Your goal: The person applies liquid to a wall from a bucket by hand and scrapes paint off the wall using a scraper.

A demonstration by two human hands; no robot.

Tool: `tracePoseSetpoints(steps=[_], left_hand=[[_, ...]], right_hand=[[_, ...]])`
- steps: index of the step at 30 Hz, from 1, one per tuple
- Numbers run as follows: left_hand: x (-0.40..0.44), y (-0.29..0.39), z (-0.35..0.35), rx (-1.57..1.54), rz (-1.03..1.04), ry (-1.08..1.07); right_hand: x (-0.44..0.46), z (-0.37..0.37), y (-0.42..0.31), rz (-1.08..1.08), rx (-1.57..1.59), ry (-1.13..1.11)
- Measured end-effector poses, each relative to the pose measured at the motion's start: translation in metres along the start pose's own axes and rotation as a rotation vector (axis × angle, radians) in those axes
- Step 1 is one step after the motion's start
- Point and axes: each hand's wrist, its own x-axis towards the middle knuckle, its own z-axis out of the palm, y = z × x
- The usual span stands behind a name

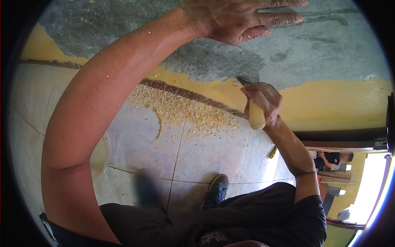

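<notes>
My left hand lies flat with spread fingers against the grey, bared part of the wall, at the top of the view. My right hand is wrapped round the pale handle of a scraper. Its metal blade points up and left, at the ragged border where yellow paint meets the grey surface. Part of the blade is hidden by my fingers. Below, yellowish paint scrapings are heaped along the foot of the wall.
A brown strip runs along the wall's base above pale floor tiles. My shoes stand on the tiles. A small yellow object lies at right, and a pale round container is partly behind my left arm. Another person is beyond a doorway.
</notes>
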Motion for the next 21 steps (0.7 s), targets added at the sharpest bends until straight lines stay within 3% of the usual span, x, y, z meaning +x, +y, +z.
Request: tracePoseSetpoints(steps=[4,7,11,14,18,21], left_hand=[[0.003,0.000,-0.005,0.062,0.014,-0.059],[-0.001,0.001,-0.005,-0.002,-0.015,-0.036],[0.003,-0.003,-0.003,0.027,0.003,-0.025],[0.000,0.001,-0.003,0.021,-0.003,-0.026],[0.001,0.001,-0.004,0.030,0.000,-0.063],[-0.001,0.000,0.001,-0.012,-0.001,0.009]], right_hand=[[-0.002,0.004,-0.010,-0.003,-0.015,-0.135],[0.009,0.001,-0.006,-0.012,-0.015,0.015],[0.005,0.006,-0.015,-0.004,-0.061,-0.127],[0.015,0.005,-0.012,0.002,-0.032,0.001],[0.009,0.011,-0.015,0.006,-0.001,-0.114],[0.012,0.008,-0.009,0.011,-0.004,-0.066]])
